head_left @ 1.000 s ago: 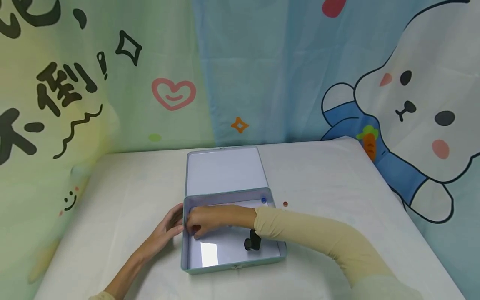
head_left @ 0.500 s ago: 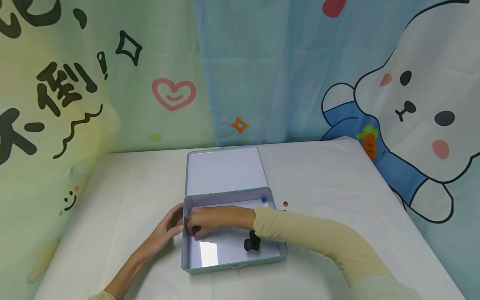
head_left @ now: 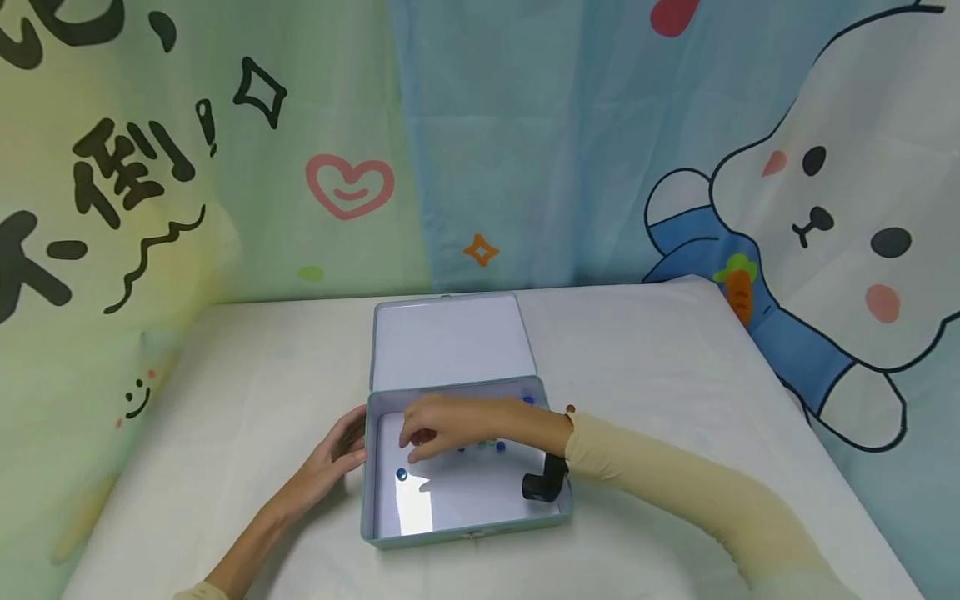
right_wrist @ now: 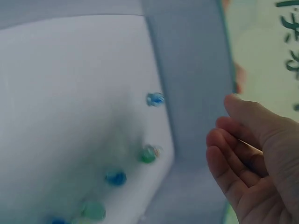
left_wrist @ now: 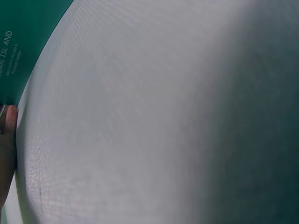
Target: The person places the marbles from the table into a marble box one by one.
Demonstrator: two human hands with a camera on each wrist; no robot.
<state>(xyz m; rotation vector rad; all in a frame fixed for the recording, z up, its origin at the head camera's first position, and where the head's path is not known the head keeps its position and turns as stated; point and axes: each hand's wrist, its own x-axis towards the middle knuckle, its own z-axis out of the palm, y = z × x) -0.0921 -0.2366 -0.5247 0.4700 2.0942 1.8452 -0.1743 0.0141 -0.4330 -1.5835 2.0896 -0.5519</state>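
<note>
A shallow metal box (head_left: 378, 521), pale inside and green outside, lies open with its lid (head_left: 453, 342) folded back. My left hand (head_left: 341, 450) rests against the outside of its left wall. Over the box floor hovers my right hand (head_left: 450, 425), fingers loosely bent and holding nothing; the gap between thumb and fingertips shows in the right wrist view. Just below it lies a blue glass marble (head_left: 402, 474). More marbles sit under the forearm, among them a dark blue marble (head_left: 500, 447). In the right wrist view I see a green marble (right_wrist: 148, 154) and a pale green marble (right_wrist: 93, 211).
A reddish-brown marble (head_left: 571, 408) lies outside the box, by its right wall. Another blue marble (head_left: 528, 400) is in the far right corner inside. The black wrist camera (head_left: 545, 482) hangs under my right wrist. White cloth (head_left: 637, 358) covers the table, with a printed curtain (head_left: 495, 150) behind.
My right hand has moved up and to the right, away from the box's left wall, uncovering the blue marble there and others nearby. The left hand has stayed in place.
</note>
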